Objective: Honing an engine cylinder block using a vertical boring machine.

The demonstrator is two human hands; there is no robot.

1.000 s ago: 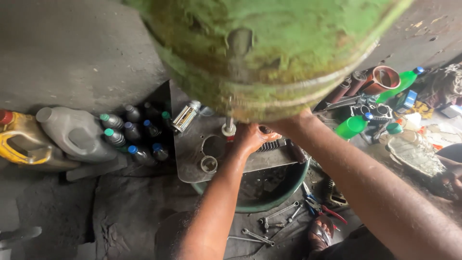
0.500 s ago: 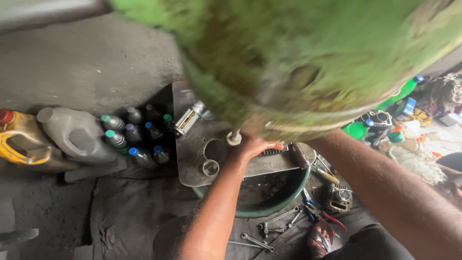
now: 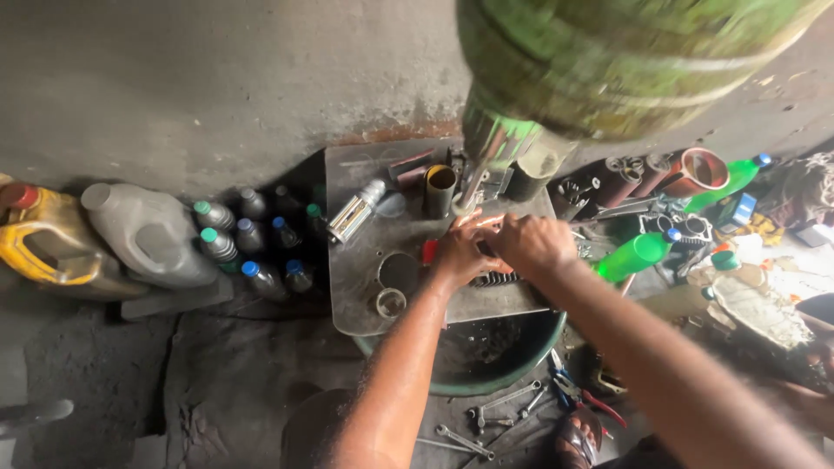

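Both hands met at the back of the grey metal surface [image 3: 365,269], directly under the big green machine head [image 3: 608,61] that hung over it. The left hand [image 3: 460,252] lay with its fingers [image 3: 473,221] curled toward a small metal part [image 3: 465,201] at the foot of the shiny spindle [image 3: 486,143]; the right hand [image 3: 530,243] was closed just beside it, knuckles up. Whether either hand truly gripped the part could not be told, since the fingers hid it. The part sat just beyond the fingertips, away from the person, and the spindle's long axis ran steeply up from it into the machine head. The left hand looked slightly nearer.

A brass-coloured tube [image 3: 440,189] stood upright left of the spindle, and a silver cylinder [image 3: 356,213] lay tilted near the surface's left edge. On the floor to the left stood a yellow jug [image 3: 39,243], a grey jug [image 3: 148,234] and dark bottles with green and blue caps [image 3: 252,247]. A green bottle [image 3: 634,256] lay to the right, and a green basin [image 3: 486,365] sat below the surface with wrenches [image 3: 499,408] nearby.
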